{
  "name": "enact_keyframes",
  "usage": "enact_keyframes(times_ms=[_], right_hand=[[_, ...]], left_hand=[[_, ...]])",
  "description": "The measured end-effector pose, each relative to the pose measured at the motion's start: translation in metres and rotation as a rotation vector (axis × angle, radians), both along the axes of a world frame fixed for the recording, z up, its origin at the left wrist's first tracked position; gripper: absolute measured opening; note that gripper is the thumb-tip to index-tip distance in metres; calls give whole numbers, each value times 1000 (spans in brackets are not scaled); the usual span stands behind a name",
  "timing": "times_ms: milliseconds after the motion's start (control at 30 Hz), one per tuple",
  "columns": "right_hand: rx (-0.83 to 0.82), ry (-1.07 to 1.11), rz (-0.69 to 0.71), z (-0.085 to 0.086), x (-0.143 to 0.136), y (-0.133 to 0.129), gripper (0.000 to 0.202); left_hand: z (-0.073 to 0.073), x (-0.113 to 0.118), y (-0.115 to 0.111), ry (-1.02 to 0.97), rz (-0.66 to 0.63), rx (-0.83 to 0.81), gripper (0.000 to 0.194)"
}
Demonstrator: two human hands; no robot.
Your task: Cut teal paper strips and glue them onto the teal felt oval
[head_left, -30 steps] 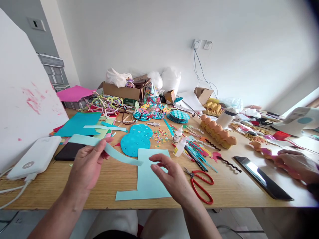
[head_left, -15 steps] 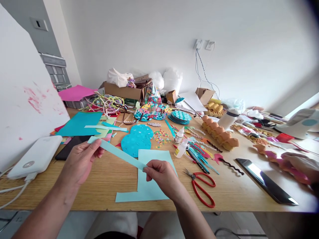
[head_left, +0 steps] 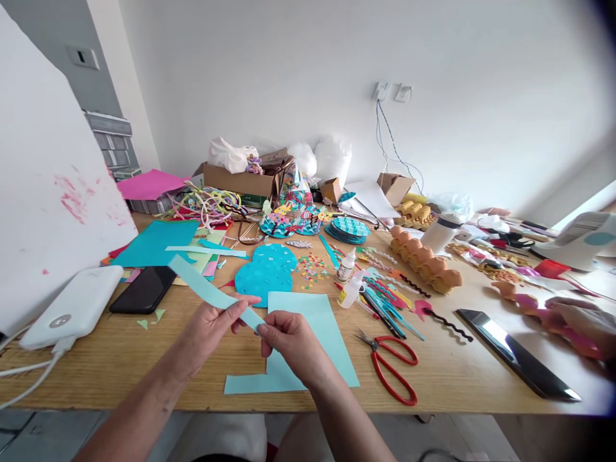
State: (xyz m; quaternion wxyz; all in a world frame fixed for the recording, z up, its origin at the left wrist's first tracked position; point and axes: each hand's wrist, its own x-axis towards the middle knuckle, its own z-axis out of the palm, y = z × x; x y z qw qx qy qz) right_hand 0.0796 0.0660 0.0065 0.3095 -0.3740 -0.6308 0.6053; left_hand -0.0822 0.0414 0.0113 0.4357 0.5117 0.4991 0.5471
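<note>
A light blue paper strip (head_left: 205, 288) is pinched between my two hands above the table. My left hand (head_left: 216, 327) grips it past its middle, and the strip's free end sticks out up and to the left. Close beside it, my right hand (head_left: 283, 337) pinches the near end between thumb and fingers. Under my right hand lies a light blue paper sheet (head_left: 320, 333), with a narrow arm of paper reaching left along the table edge. Red-handled scissors (head_left: 392, 362) rest to the right of the sheet. Behind my hands lie blue dotted paper circles (head_left: 262, 282).
Two small glue bottles (head_left: 350, 289) stand right of centre. A black phone (head_left: 143, 289) and a white power bank (head_left: 77, 308) lie at left. On the right are a black glossy slab (head_left: 514, 353), an egg-carton strip (head_left: 423, 260) and another person's hand (head_left: 580, 317).
My left hand has slid along the strip to the right, close to my right hand. The strip's left end is now free. My right hand has shifted slightly left.
</note>
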Motion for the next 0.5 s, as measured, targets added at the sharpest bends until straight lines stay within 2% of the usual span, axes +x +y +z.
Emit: enact_keyframes(times_ms=[133, 300, 400, 500], right_hand=[[60, -119, -28, -1, 11, 1, 21], [73, -170, -39, 4, 20, 10, 20], [79, -158, -75, 8, 18, 16, 21], [67, -151, -64, 10, 14, 20, 21]], left_hand=[[4, -23, 4, 16, 96, -35, 38], [16, -52, 11, -57, 162, -65, 32], [22, -52, 13, -110, 149, -59, 31], [20, -43, 14, -110, 73, -73, 33]])
